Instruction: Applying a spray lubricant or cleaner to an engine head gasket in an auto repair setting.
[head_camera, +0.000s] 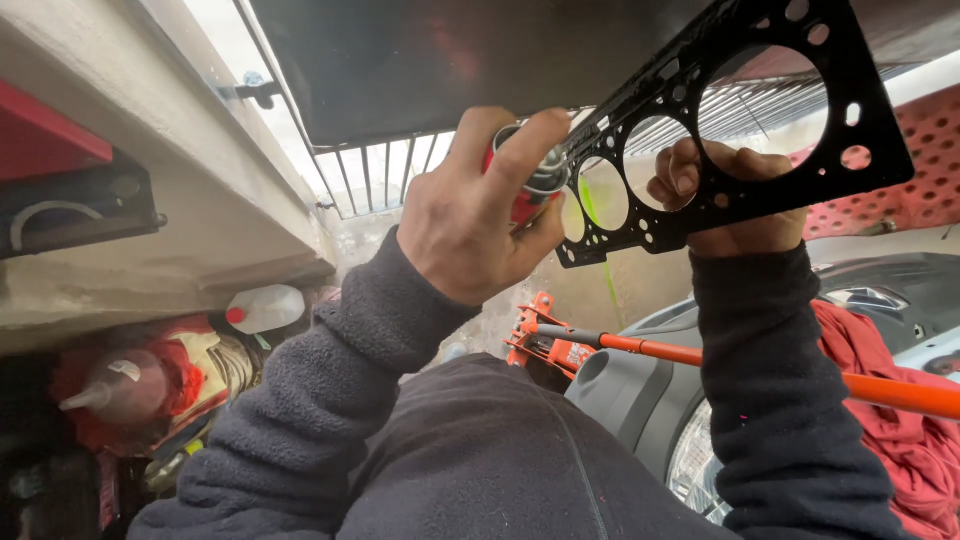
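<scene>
My left hand (480, 205) grips a red spray can (527, 185) with a grey top, the index finger laid over the nozzle, which points at a gasket. The black flat gasket (745, 120), with large round openings and several small holes, is held up in the air by my right hand (735, 195), whose fingers hook through one large opening along its lower edge. The can's top sits right beside the gasket's left end. Both arms wear dark fleece sleeves.
An orange-handled floor jack (640, 348) lies below. A grey car front with a headlight (690, 460) is at the lower right, with a red cloth (900, 420) on it. A white jug (265, 307) and bottles sit at the left under a concrete ledge (180, 190).
</scene>
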